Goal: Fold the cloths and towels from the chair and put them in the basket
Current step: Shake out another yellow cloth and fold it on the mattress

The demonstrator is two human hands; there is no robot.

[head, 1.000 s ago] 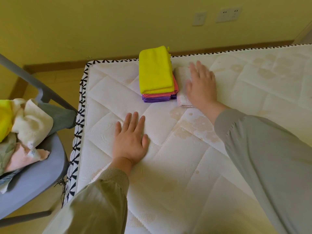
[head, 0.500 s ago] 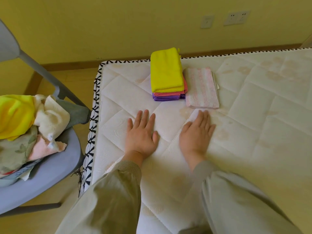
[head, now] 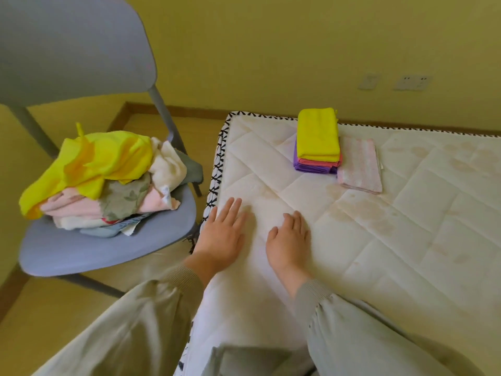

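Note:
A heap of unfolded cloths (head: 103, 180), yellow, cream, pink and leaf-patterned, lies on the seat of a grey-blue chair (head: 81, 251) to my left. On the white quilted mattress (head: 379, 240) stands a folded stack (head: 317, 142) with yellow on top, pink and purple below. A folded pink-striped towel (head: 359, 165) lies right beside it. My left hand (head: 223, 237) rests flat near the mattress's left edge, fingers straight. My right hand (head: 288, 241) rests flat next to it. Neither holds anything. No basket is in view.
The yellow wall with wall sockets (head: 410, 82) runs behind the mattress. Wooden floor (head: 162, 131) shows between chair and mattress. The mattress edge has black-and-white stitched trim (head: 217, 169).
My right hand left the striped towel and came back beside my left hand. The view has swung left, bringing the chair and its heap fully into sight.

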